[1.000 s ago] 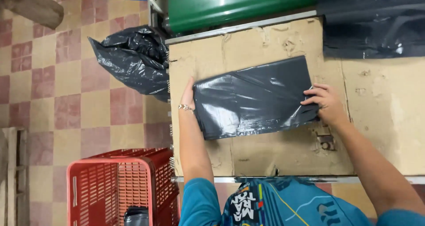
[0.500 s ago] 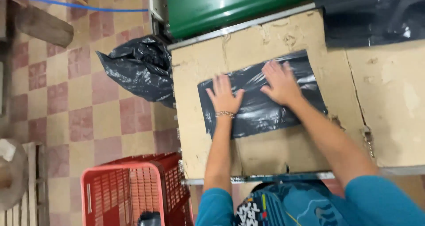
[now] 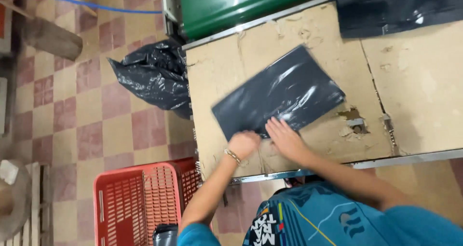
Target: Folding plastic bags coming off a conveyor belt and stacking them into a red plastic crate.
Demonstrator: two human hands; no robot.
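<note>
Hidden: my left hand (image 3: 243,143) is curled at the near edge of the black bag (image 3: 279,96), and I cannot see its fingertips, so I cannot tell whether they pinch the plastic or only rest on it.
Blur: the bag's near left part and both my hands are smeared by motion; the edge under my fingers is hard to trace.
Cut off: a second black sheet (image 3: 400,7) runs out of the top right of the view; the red crate (image 3: 140,202) is cut by the bottom edge.
Right hand: my right hand (image 3: 284,137) lies flat with fingers spread, pressing on the bag's near edge; it grips nothing.
Bag place: flat on the cardboard tabletop (image 3: 424,91), near its left part, just in front of my hands.
Bag axis: its long axis runs slantwise, from near left up to far right; the far right end sits close to a torn patch in the cardboard.
Around: a crumpled black bin bag (image 3: 149,75) lies on the tiled floor (image 3: 72,111) left of the table; a green machine (image 3: 241,5) stands beyond it.
</note>
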